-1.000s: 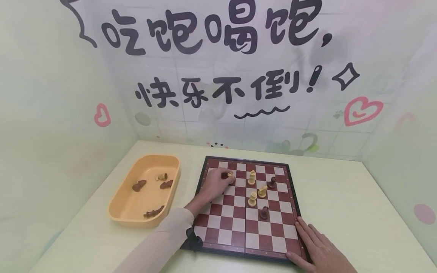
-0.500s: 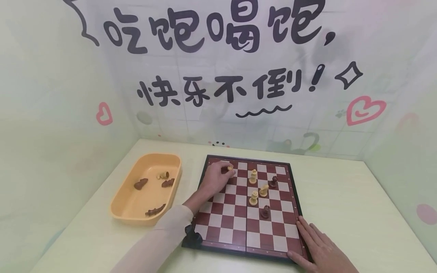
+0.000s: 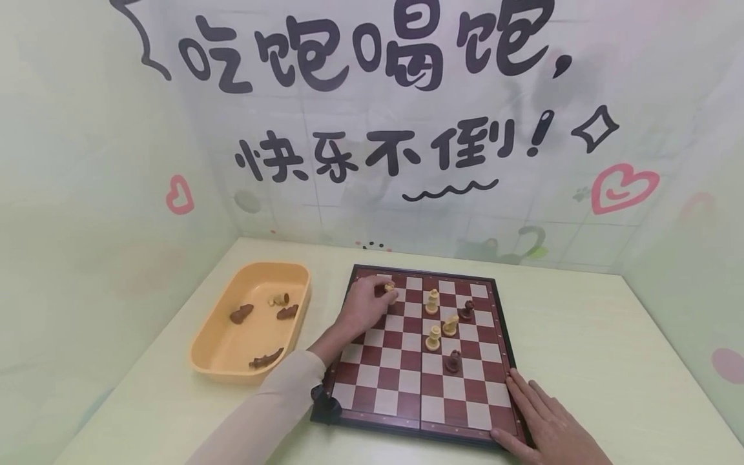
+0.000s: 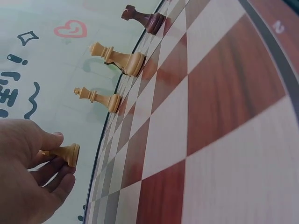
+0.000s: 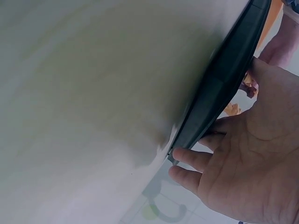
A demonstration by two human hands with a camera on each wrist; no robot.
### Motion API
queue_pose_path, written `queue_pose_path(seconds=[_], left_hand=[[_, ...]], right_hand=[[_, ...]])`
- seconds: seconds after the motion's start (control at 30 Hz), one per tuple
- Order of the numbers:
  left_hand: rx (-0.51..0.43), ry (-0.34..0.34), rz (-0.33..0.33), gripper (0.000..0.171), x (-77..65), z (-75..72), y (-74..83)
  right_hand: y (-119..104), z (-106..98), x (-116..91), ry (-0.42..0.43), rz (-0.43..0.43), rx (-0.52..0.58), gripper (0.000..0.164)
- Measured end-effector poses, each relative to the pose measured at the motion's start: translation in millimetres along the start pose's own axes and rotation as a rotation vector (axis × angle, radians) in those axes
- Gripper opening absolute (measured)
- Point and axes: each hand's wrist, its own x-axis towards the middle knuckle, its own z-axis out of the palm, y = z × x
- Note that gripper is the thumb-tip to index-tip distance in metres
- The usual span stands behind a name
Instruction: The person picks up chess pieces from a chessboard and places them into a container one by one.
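In the head view my left hand pinches a cream chess piece over the far left part of the chessboard. The left wrist view shows the piece's base apart from the board, and the fingers hide much of its upper part. To its right stand a tall cream piece, a cream knight, another cream piece, a dark piece and a dark rook, all upright. My right hand rests against the board's near right edge, fingers extended.
An orange tray stands left of the board. Lying in it are a cream piece and dark pieces. A printed wall sheet closes off the back of the table.
My left hand has moved slightly toward the board's far edge with the cream piece in its fingers. The right hand stays at the board's edge.
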Motion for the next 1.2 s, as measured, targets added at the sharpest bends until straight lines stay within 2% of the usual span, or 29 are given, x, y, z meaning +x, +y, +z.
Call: queue_pose_path(seconds=[0.23, 0.43, 0.8, 1.2], left_hand=[[-0.004, -0.009, -0.004, 0.029, -2.8, -7.4, -2.4], [-0.004, 0.003, -0.033, 0.026, -4.2, -11.4, -2.9], [-0.023, 0.031, -0.028, 0.028, -3.7, -17.3, -7.5], [-0.029, 0.052, -0.063, 0.024, -6.7, -31.1, -9.4]], right_hand=[[-0.9, -1.0, 0.0, -0.002, 0.008, 0.001, 0.099], [-0.6, -0.6, 0.4, -0.02, 0.017, 0.003, 0.1], [-1.2, -0.6, -0.2, -0.001, 0.009, 0.005, 0.099], [-1.6, 0.7, -0.7, -0.025, 0.033, 0.0, 0.102]])
